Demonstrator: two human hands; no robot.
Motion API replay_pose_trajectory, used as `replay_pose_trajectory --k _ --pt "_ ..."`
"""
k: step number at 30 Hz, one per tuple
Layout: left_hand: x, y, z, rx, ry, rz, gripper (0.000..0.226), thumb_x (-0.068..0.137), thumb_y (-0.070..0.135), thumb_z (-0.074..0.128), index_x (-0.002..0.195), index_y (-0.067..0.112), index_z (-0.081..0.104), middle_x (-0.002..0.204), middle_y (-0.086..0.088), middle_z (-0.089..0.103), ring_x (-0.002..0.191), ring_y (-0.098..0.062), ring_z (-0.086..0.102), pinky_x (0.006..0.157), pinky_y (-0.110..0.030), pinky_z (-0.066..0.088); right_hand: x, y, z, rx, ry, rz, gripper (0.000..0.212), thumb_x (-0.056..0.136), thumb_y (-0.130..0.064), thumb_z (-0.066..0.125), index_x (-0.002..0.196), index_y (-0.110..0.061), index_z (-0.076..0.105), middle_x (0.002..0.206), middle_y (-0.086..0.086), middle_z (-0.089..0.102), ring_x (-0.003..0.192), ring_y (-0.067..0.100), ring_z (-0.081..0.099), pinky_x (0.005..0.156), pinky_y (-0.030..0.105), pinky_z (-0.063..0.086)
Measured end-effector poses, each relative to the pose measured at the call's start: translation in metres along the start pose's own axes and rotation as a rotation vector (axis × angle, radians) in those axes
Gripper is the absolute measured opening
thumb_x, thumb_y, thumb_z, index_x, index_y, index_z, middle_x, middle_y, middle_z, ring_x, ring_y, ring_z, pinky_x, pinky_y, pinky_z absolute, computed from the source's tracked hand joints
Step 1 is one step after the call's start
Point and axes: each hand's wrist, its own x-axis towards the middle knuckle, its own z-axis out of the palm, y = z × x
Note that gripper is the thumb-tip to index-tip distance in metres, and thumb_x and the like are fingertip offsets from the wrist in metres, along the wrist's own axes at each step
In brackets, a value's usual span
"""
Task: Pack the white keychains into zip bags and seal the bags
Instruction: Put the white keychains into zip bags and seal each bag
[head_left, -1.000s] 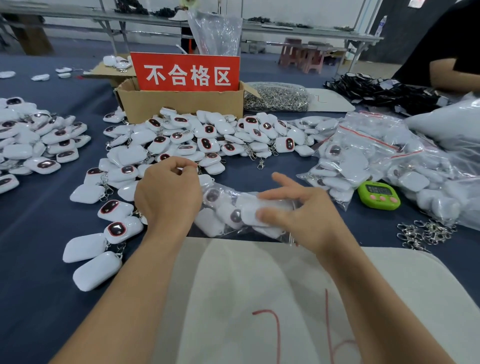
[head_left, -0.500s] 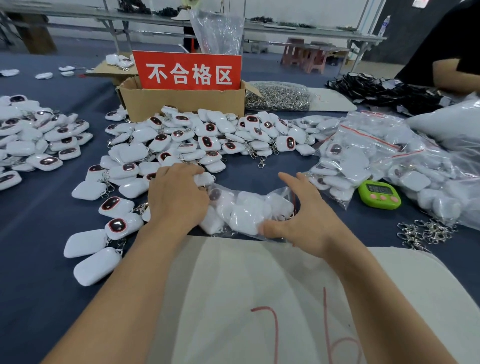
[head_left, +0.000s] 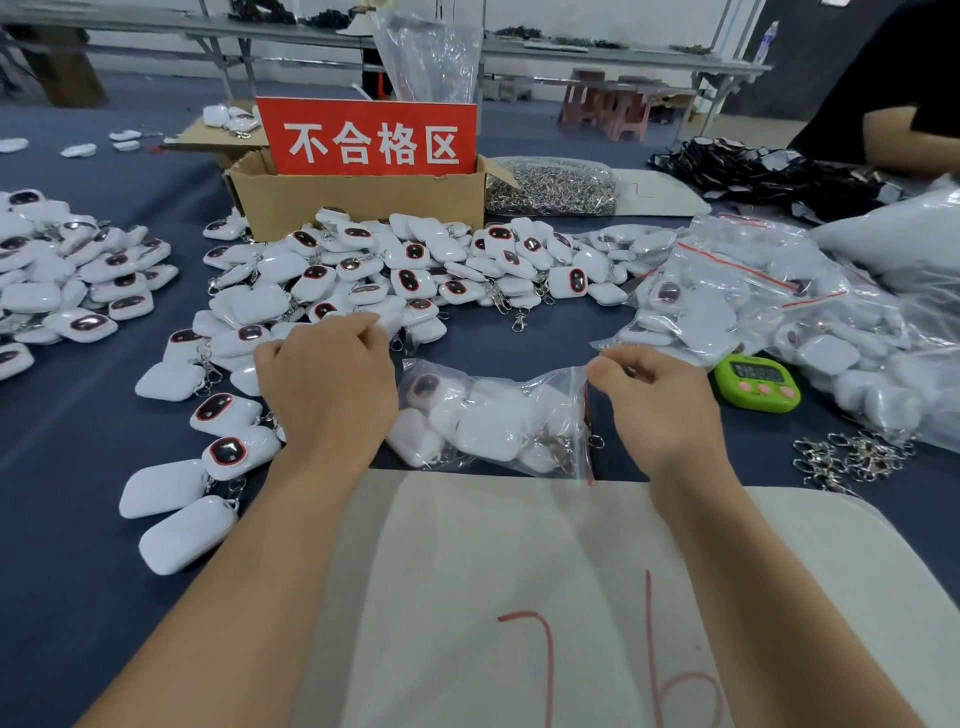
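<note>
A clear zip bag (head_left: 493, 421) filled with white keychains lies on the blue cloth between my hands, its red zip strip at the right end. My right hand (head_left: 657, 405) pinches the top corner of that zip end between thumb and fingers. My left hand (head_left: 327, 384) sits at the bag's left end with fingers curled at the clear plastic, beside the loose keychain pile (head_left: 415, 270). The back of the hand hides the fingertips' hold.
A cardboard box (head_left: 363, 200) with a red sign stands behind the pile. Filled bags (head_left: 737, 291) lie at the right, by a green timer (head_left: 758, 382) and loose metal clasps (head_left: 852, 457). More keychains (head_left: 67, 280) lie at the left, and a white sheet (head_left: 519, 597) covers the near edge.
My hands have moved apart, so the bag is stretched flatter between them. The right hand went from resting spread on the bag to pinching its zip corner. The left hand shifted up and left.
</note>
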Motion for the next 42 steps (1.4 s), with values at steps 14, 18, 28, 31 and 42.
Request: replay_pose_trajectory --k 14,18,28,31,42 --pt "-0.011 0.026 -0.017 -0.948 0.033 -0.088 0.024 0.097 0.028 0.065 0.083 0.048 0.070 0.070 0.024 0.070 0.068 0.006 0.061 0.065 -0.009 0.048 -0.014 -0.015 0.001 0.222 -0.003 -0.184 0.019 0.071 -0.020 0.071 0.080 -0.033 0.081 0.089 -0.023 0.077 0.075 -0.004 0.069 0.068 0.009 0.048" --pt "-0.013 0.029 -0.014 -1.060 -0.011 -0.190 0.014 0.094 0.031 0.073 0.090 0.044 0.075 0.068 0.020 0.065 0.067 0.004 0.059 0.065 -0.008 0.050 -0.024 -0.021 0.006 0.226 -0.034 -0.213 0.020 0.072 -0.019 0.069 0.077 -0.034 0.081 0.083 -0.015 0.078 0.076 0.002 0.072 0.075 0.020 0.051" --pt "-0.022 0.042 -0.021 -1.126 -0.315 -0.079 0.011 0.083 0.028 0.083 0.073 0.028 0.079 0.068 0.002 0.076 0.061 -0.005 0.065 0.064 -0.017 0.052 -0.045 -0.034 0.016 0.203 -0.125 -0.277 0.033 0.076 -0.021 0.075 0.106 -0.035 0.079 0.095 -0.010 0.079 0.088 0.004 0.073 0.084 0.026 0.060" --pt "-0.026 0.046 -0.025 -1.133 -0.404 -0.022 0.013 0.079 0.021 0.087 0.071 0.021 0.077 0.065 -0.003 0.075 0.056 -0.010 0.066 0.058 -0.019 0.052 -0.049 -0.035 0.020 0.173 -0.196 -0.328 0.045 0.075 -0.023 0.077 0.119 -0.030 0.076 0.107 -0.012 0.078 0.100 -0.002 0.072 0.089 0.023 0.058" --pt "-0.039 0.045 -0.020 -1.161 -0.518 -0.038 0.031 0.070 0.020 0.081 0.099 0.030 0.079 0.098 0.006 0.080 0.100 -0.008 0.075 0.092 -0.030 0.058 -0.042 -0.034 0.012 0.308 -0.161 -0.166 0.009 0.090 -0.013 0.075 0.088 -0.021 0.077 0.075 0.000 0.078 0.067 0.014 0.075 0.059 0.024 0.058"
